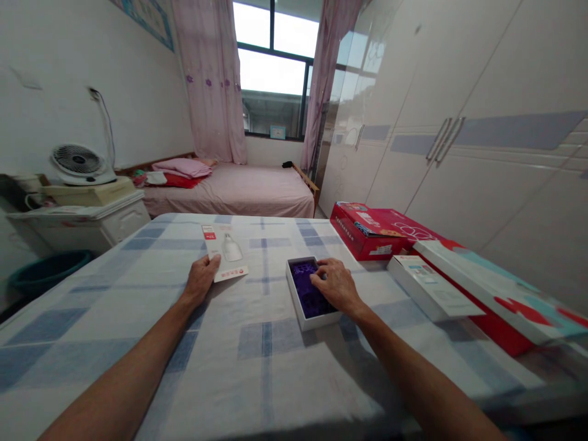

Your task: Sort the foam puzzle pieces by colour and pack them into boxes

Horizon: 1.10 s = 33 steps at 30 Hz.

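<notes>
My left hand [201,278] rests on the checked tablecloth [257,361] and pinches the near corner of a flat white box lid [224,251] printed with a product picture and red labels. My right hand [335,283] lies over an open white box tray [307,295] with a purple lining. Its fingers curl down onto the purple insert. What lies under those fingers is hidden.
A red carton [367,229] and a long white and red box [487,288] lie along the table's right side, with a slim white box [432,288] beside them. A wardrobe [459,141] stands at right. A fan [79,162] sits on a cabinet at left, a bed [239,187] beyond.
</notes>
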### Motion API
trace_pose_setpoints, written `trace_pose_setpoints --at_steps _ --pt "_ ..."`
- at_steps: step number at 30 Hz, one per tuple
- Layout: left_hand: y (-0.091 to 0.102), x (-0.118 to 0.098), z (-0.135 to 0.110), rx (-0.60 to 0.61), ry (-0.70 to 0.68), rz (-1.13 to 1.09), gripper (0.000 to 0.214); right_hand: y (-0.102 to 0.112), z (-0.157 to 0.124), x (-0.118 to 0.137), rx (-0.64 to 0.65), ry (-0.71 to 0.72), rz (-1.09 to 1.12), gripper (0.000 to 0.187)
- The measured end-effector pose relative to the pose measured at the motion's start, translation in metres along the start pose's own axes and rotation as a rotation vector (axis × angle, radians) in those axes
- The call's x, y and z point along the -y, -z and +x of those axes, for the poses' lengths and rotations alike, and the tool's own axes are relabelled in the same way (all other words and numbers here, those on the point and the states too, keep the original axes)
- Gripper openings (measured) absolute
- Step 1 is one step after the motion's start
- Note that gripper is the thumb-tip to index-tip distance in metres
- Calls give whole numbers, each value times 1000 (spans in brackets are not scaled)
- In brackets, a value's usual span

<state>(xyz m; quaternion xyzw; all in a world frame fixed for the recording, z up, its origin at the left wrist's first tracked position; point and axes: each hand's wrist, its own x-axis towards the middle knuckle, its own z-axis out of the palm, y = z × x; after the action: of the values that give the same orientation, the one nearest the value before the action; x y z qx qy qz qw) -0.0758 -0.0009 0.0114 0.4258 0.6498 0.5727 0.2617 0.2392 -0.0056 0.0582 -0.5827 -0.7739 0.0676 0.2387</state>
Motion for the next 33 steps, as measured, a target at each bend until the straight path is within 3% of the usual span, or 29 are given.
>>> trace_pose_setpoints --at_steps 8,11,15,21,27,33 --pt "1 7 4 15 2 5 35 21 8 -21 -193 -37 186 22" --pt "1 2 1 21 16 6 34 22 8 -31 -113 -36 320 22" --pt "0 -4 -3 10 24 9 31 5 -3 -27 -15 -12 335 23" --pt "-1 -7 -4 -7 35 41 23 -17 -11 -11 -95 -21 180 25" --pt "0 -7 -4 17 26 49 25 -7 -16 -13 -82 51 134 28" --pt "-1 -5 -3 0 32 34 23 -2 -21 -17 -29 66 280 15"
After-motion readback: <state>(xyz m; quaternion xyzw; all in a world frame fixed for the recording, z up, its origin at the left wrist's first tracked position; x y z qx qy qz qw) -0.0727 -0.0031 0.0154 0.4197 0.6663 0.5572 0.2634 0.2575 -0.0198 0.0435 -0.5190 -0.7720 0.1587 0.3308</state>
